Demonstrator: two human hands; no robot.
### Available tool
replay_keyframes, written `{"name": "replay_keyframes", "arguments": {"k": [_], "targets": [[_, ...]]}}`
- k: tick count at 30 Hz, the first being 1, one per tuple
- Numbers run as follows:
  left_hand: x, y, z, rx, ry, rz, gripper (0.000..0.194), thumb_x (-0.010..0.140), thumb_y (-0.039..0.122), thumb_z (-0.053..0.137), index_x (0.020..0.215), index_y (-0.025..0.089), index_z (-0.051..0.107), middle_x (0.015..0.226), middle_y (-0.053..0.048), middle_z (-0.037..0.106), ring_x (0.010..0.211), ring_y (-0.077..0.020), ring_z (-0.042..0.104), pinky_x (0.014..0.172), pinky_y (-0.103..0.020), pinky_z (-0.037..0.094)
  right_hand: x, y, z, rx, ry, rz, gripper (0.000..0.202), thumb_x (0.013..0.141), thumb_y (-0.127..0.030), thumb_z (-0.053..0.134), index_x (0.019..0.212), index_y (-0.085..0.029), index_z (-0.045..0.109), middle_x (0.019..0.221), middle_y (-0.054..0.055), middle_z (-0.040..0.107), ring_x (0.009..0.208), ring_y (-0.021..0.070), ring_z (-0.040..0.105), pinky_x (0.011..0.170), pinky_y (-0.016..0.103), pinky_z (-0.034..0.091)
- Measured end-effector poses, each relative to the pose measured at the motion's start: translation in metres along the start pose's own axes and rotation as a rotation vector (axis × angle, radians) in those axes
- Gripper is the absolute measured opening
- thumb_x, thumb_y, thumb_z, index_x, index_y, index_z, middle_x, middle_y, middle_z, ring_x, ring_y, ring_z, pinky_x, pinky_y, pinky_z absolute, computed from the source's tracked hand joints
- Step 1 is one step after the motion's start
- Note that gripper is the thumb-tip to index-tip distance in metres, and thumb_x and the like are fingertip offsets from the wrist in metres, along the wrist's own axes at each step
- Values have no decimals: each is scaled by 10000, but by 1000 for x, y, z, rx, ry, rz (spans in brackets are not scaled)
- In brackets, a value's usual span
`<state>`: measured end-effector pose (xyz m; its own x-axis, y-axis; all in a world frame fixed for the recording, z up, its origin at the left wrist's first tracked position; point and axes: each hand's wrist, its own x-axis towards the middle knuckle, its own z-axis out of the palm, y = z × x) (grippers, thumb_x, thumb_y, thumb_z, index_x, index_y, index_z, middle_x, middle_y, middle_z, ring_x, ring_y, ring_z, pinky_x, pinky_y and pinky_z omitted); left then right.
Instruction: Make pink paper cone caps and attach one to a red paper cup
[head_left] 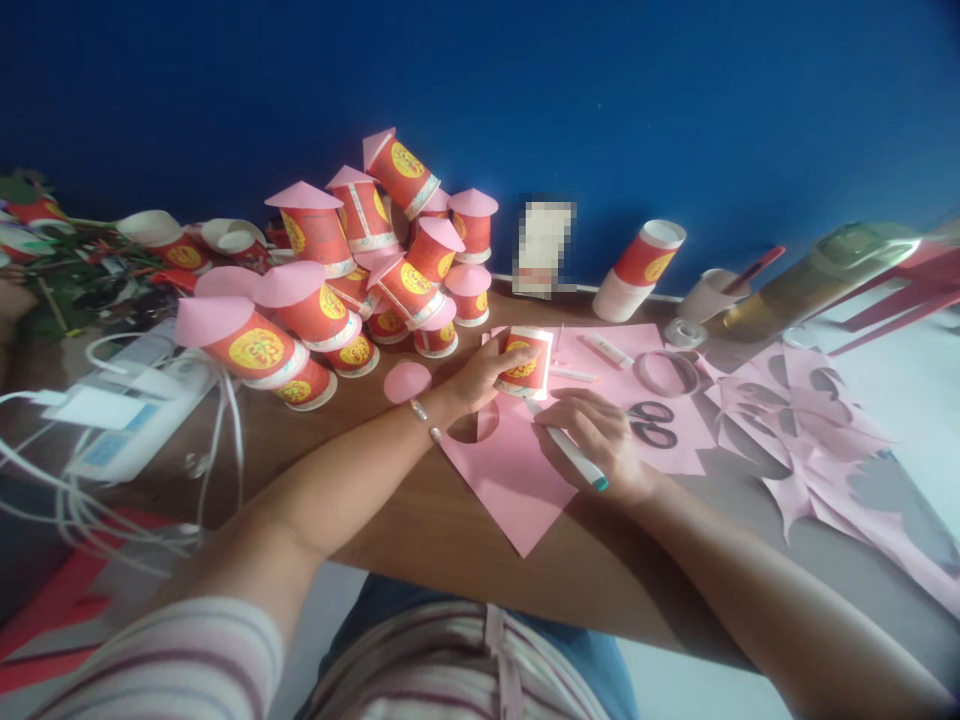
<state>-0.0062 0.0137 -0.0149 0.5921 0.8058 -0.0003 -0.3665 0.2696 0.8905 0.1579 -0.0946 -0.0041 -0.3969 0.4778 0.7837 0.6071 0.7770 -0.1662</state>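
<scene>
My left hand (480, 375) is wrapped round a red paper cup (523, 372) with a yellow emblem, holding it above pink paper. In my right hand (596, 435) is a white marker pen (574, 455) with a green end, its tip pointing toward the cup's lower edge. I cannot tell whether the tip touches the cup. Under both hands lies a pink paper sheet (517, 490) with a round hole cut near its left side. A pair of scissors (652, 425) with dark handles rests just right of my right hand, and a small pink paper disc (407, 382) lies by my left wrist.
Several red cups with pink cone tops (304, 225) are piled at the left. White cables (82, 490) and a power strip (142, 410) lie at far left. Pink paper scraps (802, 430), a tape roll (667, 375), stacked cups (637, 270) and a bottle (810, 280) stand right.
</scene>
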Motion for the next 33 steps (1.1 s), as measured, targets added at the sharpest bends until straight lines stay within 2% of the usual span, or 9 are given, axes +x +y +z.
{"name": "replay_keyframes", "arguments": {"k": [5, 18, 33], "targets": [[1, -1, 0, 4, -9, 16, 428, 739, 427, 872, 913, 165, 582, 801, 14, 592, 710, -112, 557, 671, -261, 439, 1, -1, 0, -10, -6, -15, 189, 900, -70, 661, 1006, -219, 611, 755, 9, 713, 728, 187, 726, 747, 354, 645], [-1, 1, 1, 19, -6, 1, 447, 716, 427, 882, 915, 170, 576, 808, 13, 599, 721, -119, 564, 684, -266, 438, 3, -1, -2, -26, -20, 2, 163, 925, -62, 637, 1004, -201, 605, 760, 24, 712, 662, 165, 684, 656, 314, 581], [0, 0, 0, 29, -8, -8, 457, 702, 423, 885, 932, 169, 583, 820, 5, 607, 731, -130, 577, 713, -282, 449, -1, 2, -2, -18, -94, 4, 156, 956, -71, 628, 1056, -186, 595, 814, 46, 729, 706, 181, 690, 670, 322, 560]]}}
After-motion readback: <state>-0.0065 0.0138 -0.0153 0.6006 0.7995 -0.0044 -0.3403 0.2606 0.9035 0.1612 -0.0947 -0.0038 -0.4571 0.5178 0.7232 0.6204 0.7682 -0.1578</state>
